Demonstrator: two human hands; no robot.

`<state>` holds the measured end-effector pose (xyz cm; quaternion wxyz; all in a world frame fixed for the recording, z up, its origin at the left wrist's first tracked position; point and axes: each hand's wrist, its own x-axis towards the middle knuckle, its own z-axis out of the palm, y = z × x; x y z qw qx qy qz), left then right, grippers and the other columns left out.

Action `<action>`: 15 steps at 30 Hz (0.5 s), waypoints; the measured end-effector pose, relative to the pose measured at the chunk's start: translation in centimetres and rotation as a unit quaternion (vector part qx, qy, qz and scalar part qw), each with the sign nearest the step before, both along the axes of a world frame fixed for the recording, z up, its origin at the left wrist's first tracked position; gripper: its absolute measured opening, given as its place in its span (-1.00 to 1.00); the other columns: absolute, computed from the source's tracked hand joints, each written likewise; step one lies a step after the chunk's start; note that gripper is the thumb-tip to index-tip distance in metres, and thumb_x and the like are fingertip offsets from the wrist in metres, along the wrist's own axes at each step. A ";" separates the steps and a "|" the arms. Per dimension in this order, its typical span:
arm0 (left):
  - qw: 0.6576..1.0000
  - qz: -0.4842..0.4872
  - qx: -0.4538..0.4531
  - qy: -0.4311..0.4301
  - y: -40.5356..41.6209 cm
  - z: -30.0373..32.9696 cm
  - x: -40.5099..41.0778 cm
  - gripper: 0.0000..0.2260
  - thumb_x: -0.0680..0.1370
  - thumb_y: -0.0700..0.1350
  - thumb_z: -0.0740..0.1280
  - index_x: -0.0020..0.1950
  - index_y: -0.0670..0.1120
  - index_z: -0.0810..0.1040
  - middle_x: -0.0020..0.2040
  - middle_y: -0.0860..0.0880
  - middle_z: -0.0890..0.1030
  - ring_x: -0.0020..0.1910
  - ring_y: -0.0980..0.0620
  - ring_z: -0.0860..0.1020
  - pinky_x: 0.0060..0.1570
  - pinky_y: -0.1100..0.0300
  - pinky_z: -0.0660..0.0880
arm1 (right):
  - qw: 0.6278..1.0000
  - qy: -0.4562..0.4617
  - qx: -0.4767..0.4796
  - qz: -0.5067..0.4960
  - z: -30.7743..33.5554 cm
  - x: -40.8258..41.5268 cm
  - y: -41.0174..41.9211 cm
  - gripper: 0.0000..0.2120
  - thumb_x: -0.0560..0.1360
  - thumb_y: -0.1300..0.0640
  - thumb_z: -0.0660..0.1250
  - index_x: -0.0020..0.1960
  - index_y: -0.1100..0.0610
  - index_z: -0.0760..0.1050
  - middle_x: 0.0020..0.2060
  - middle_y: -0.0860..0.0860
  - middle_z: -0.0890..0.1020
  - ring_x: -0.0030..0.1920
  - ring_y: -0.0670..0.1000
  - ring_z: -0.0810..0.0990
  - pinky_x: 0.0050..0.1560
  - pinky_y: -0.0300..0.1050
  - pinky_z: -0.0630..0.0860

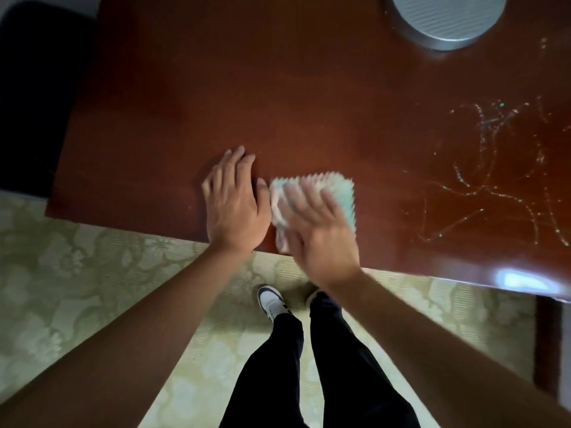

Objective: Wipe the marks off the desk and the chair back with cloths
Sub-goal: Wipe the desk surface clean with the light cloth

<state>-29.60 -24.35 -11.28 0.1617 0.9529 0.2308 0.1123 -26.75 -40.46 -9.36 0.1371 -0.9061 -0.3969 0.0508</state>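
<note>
A folded pale green and white cloth [343, 193] lies on the dark red-brown desk [247, 97] near its front edge. My right hand [318, 230] lies flat on the cloth with straight fingers and is blurred by motion. My left hand [233, 199] rests flat on the bare desk just left of the cloth, fingers straight, thumb close to the cloth's left edge. Whitish-green scribbled marks [494, 174] cover the desk's right part, well right of the cloth. No chair back can be made out for sure.
A round grey metal object [448, 20] stands at the desk's far right. A dark shape [34, 97] sits left of the desk. Below the desk's front edge are patterned pale green flooring [92, 288], my legs and shoes, and a desk leg [548, 344].
</note>
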 end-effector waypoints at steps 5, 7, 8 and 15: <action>1.000 -0.011 0.001 0.010 0.0 0.2 -0.2 -0.61 0.60 -0.03 0.15 0.39 -0.11 0.46 0.46 -0.09 0.44 0.48 -0.09 0.33 0.39 -0.08 0.24 | 0.998 0.010 -0.005 0.054 0.3 0.3 -5.9 -0.61 0.61 0.06 0.19 0.40 0.13 0.45 0.43 0.07 0.41 0.48 0.16 0.29 0.44 0.17 0.28; 1.000 -0.008 0.002 0.015 -0.1 0.3 -0.2 -0.61 0.60 -0.03 0.15 0.39 -0.12 0.45 0.46 -0.09 0.43 0.48 -0.09 0.32 0.40 -0.09 0.24 | 1.000 0.007 -0.009 -0.029 0.4 5.1 -6.2 -0.61 0.63 0.07 0.16 0.42 0.16 0.42 0.43 0.11 0.41 0.49 0.19 0.27 0.47 0.15 0.22; 1.000 -0.008 0.004 0.014 -0.1 0.3 -0.1 -0.61 0.60 -0.04 0.15 0.39 -0.12 0.45 0.46 -0.10 0.44 0.48 -0.10 0.33 0.41 -0.10 0.24 | 0.997 0.011 -0.009 -0.082 0.5 7.9 -5.7 -0.61 0.65 0.07 0.13 0.44 0.16 0.38 0.45 0.13 0.39 0.50 0.20 0.24 0.49 0.12 0.17; 1.000 -0.010 0.001 -0.002 -0.1 0.3 -0.1 -0.60 0.58 -0.03 0.20 0.38 -0.13 0.46 0.44 -0.11 0.45 0.47 -0.10 0.33 0.41 -0.10 0.24 | 0.986 -0.025 -0.036 -0.163 0.4 19.7 0.4 -0.55 0.69 0.01 -0.03 0.52 0.12 0.24 0.51 0.05 0.28 0.54 0.11 0.12 0.52 0.05 0.02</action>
